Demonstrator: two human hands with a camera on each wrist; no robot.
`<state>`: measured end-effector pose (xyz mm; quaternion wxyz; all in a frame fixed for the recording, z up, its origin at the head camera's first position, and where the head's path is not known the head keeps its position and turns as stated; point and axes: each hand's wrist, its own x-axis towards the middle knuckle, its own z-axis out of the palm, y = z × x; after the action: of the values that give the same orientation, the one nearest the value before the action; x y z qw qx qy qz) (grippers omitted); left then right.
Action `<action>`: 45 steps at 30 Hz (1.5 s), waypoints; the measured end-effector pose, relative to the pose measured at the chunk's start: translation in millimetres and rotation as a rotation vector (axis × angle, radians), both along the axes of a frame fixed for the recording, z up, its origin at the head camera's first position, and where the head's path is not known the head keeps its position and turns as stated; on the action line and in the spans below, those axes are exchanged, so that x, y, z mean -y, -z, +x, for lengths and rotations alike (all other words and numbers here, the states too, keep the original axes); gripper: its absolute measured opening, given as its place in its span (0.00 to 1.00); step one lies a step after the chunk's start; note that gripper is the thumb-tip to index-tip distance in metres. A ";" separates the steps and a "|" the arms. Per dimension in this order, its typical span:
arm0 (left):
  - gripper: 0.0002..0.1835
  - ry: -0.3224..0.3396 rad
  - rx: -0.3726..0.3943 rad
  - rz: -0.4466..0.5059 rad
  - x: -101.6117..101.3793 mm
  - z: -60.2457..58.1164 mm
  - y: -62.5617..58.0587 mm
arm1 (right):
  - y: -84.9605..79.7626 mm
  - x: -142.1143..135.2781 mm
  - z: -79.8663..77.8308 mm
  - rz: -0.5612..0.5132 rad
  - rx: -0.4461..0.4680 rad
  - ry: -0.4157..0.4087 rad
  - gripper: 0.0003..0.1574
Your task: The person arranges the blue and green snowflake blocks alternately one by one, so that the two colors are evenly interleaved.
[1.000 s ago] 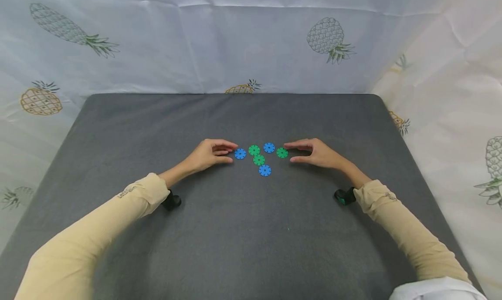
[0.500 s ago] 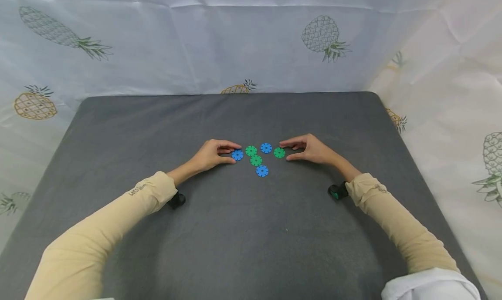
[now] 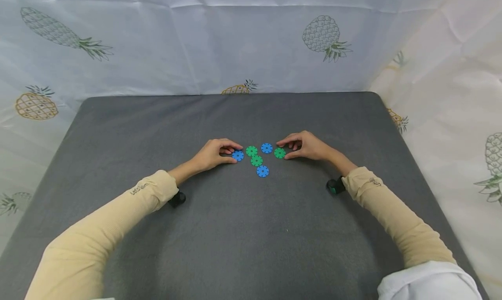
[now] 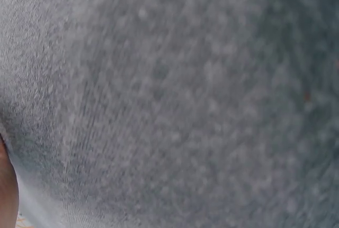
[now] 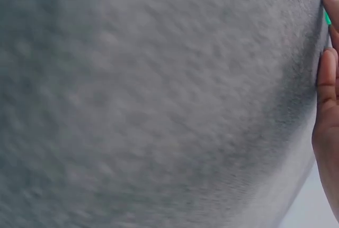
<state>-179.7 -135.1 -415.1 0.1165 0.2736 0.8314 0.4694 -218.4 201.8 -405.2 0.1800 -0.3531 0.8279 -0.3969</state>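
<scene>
Several small notched plastic discs lie flat near the middle of the grey table. My left hand has its thumb and fingers curled round the leftmost blue notched disc. Facing it, my right hand arches about the rightmost green notched disc, thumb below and index finger above it, with a gap visible. Between the hands lie two touching green discs, a blue disc and a lower blue disc. In the right wrist view, a green sliver shows beside the fingers.
A grey cloth covers the table. Its far edge meets a white curtain printed with pineapples, which continues along the right side. A black wrist camera sits under the left wrist, another under the right.
Both hands have moved inward. The left thumb and fingers have come round the blue disc, and the right thumb and index finger have reached further about the green one. The view has shifted slightly.
</scene>
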 end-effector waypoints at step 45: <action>0.16 -0.087 0.291 0.153 11.9 -8.0 -8.3 | -6.7 5.0 -4.9 0.044 0.006 -0.077 0.19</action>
<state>-187.7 -147.0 -406.8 0.1939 0.1746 0.7789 0.5704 -223.3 196.8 -398.5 0.2055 -0.3791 0.8217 -0.3725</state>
